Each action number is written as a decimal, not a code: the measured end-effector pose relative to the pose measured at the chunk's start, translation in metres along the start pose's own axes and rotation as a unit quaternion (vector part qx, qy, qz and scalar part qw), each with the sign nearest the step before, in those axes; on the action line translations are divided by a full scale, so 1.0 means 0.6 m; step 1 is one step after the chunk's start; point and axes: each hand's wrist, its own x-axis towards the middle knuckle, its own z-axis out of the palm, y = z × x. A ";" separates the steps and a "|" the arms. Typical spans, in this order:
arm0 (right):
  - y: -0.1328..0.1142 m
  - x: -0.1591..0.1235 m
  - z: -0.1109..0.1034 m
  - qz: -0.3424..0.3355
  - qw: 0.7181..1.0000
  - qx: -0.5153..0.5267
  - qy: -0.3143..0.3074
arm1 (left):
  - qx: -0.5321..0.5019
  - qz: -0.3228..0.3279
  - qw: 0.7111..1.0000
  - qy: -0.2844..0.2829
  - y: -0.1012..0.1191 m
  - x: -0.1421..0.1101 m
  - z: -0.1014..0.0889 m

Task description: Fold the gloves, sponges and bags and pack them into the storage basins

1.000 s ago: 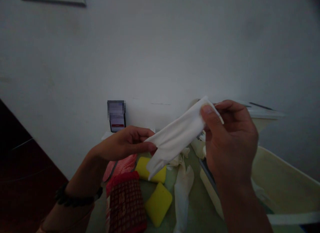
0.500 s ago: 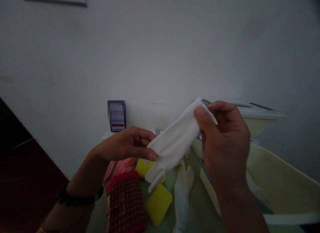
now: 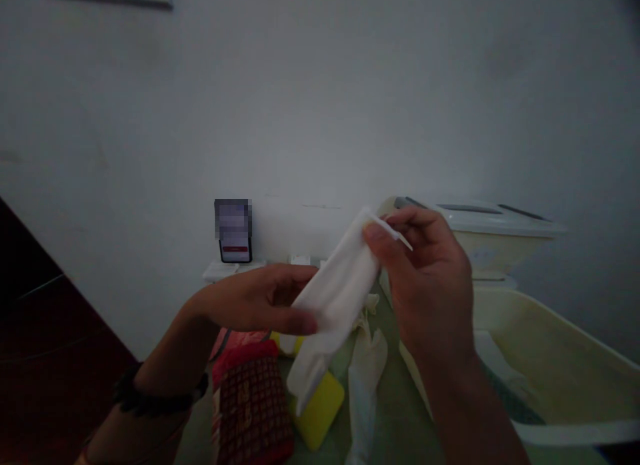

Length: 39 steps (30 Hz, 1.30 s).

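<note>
A white glove (image 3: 336, 288) is stretched slantwise between my two hands above the table, its fingers hanging toward the lower left. My right hand (image 3: 433, 275) pinches the cuff at the upper end, thumb in front. Lower down, my left hand (image 3: 260, 302) has its thumb on the near face of the glove and its other fingers partly hidden behind it. Below lies another whitish glove (image 3: 366, 378) on the table. Beside that is a yellow sponge-like pad (image 3: 323, 412), partly covered by the held glove's fingertips.
A dark red checked cloth item (image 3: 254, 402) and a pink cloth (image 3: 240, 342) lie at the left. A phone (image 3: 235, 235) stands against the wall. To the right are a cream basin (image 3: 565, 345) with a white item inside and a lidded container (image 3: 505, 245).
My right hand and the glove's cuff have shifted left and slightly down. The glove hangs more steeply, its fingertips lower. My left thumb has moved slightly along it.
</note>
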 end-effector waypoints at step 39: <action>0.031 -0.008 0.004 0.059 0.972 -0.149 -0.173 | 0.101 -0.036 0.986 0.125 -0.019 0.017 -0.007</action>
